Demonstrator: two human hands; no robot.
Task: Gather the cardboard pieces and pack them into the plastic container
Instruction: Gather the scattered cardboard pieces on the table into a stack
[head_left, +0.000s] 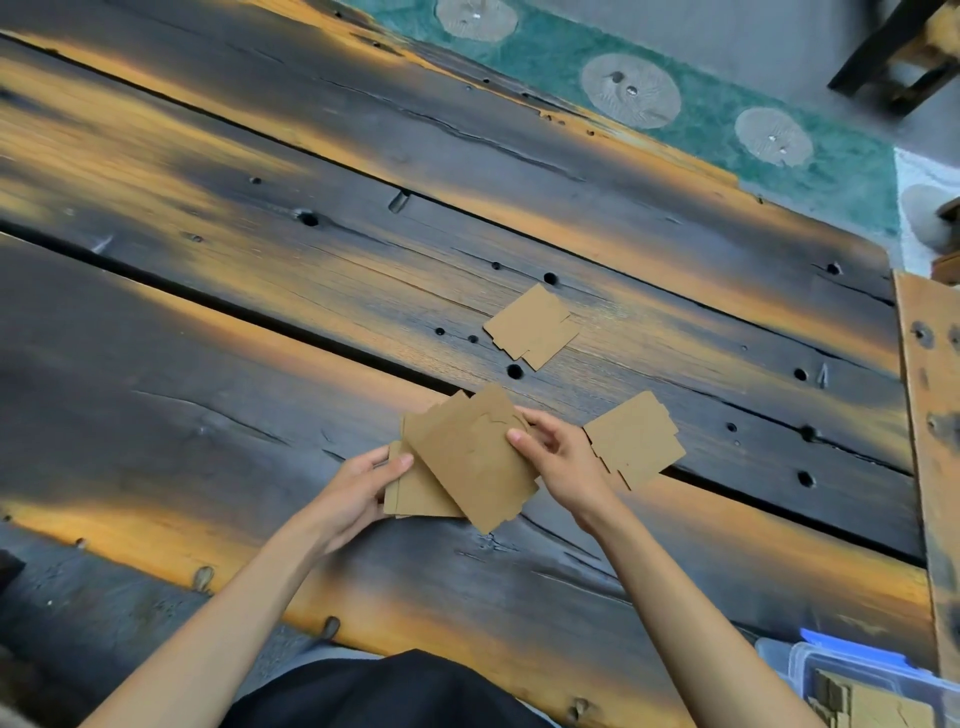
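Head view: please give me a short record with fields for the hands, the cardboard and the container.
left hand: grips the held stack from its left edge
right hand: pinches the held stack at its right side
held stack: several cardboard pieces, fanned, above the table
far piece: flat on the table, untouched
near piece: flat on the table, right of the right hand
container: bottom right, cardboard already inside

Tan cardboard pieces (462, 462); black-orange streaked table (260, 260); blue-trimmed container (872, 675).

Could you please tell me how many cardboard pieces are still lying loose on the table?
2: far cardboard piece mid-table, near cardboard piece beside the right hand. Others are held; more may be hidden.
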